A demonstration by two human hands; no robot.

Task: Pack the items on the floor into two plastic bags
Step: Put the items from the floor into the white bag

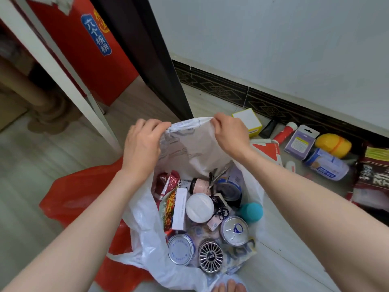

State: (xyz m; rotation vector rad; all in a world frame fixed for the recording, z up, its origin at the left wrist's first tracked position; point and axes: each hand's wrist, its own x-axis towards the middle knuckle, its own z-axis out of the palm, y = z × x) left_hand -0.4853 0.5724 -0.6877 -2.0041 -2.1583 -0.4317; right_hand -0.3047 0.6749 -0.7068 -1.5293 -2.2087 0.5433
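White plastic bag (195, 148) sits open on the floor (42, 157), its far rim pulled up and pinched by both hands: left hand (142, 144) with fingers curled on the rim's left end, right hand (229, 133) with fingertips pinching the right end. Inside are cans (234, 230), a white round lid (199, 207), a snack packet (168, 207), a teal ball (251, 211) and a metal spoked disc (210, 256). A red plastic bag (69, 199) lies just left, touching it; unpacked items along the wall on the right include a yellow container (333, 145), a blue-white bottle (327, 164) and a purple packet (300, 142).

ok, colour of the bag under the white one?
Red bag, seen in the head view.
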